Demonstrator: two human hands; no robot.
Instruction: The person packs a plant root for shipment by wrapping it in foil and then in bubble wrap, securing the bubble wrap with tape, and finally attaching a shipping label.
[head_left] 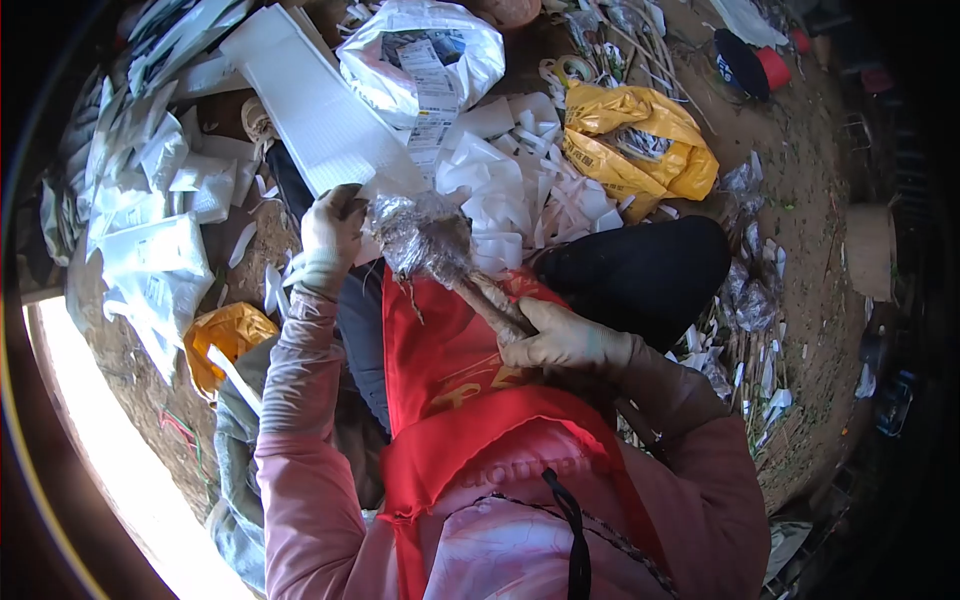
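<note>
My right hand (565, 335), in a pale glove, is closed around the woody stems (490, 305) of a bare-stemmed plant. Its root ball (425, 235), wrapped in clear plastic film, points up and left above my lap, with a few thin roots hanging below. My left hand (333, 235), also gloved, is beside the root ball with its fingers curled at the lower end of a long white padded sheet (310, 105). That sheet slants away to the upper left. A red apron (435, 350) lies under the plant.
White padded pouches (155, 260) are heaped at left. A white sack (470, 60) with printed labels (435, 100) stands ahead, beside white scraps (500, 170). Right of these are a yellow bag (640, 140) and tape roll (573, 68). More wrapped plants (750, 295) lie at right.
</note>
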